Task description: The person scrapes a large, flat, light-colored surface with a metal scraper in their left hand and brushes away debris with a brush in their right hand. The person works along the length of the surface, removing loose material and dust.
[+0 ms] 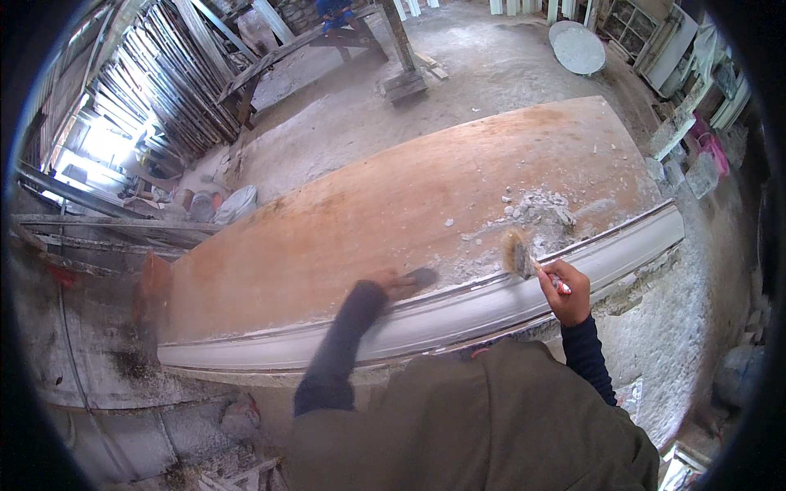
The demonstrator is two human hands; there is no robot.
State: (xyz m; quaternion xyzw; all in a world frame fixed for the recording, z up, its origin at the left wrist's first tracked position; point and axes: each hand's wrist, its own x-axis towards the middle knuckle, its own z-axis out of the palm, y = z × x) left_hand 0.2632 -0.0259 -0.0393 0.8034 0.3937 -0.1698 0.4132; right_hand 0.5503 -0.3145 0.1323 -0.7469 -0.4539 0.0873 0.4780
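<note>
Holding bristly brush [521, 259], crumbly white flakes [544, 211]

Navy sleeves [585, 352], plain olive-brown top [483, 409]

Ahead of me a post [397, 37] stands on the dusty floor [483, 69]; I see poles [176, 82] far to my left, a pale sack [237, 204] nearer, a white disc [580, 51] and pink plastic [715, 150] to my right.

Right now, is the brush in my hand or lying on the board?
In hand: your right hand is closed around the handle of the brush, its bristles pointing forward and left.
</note>
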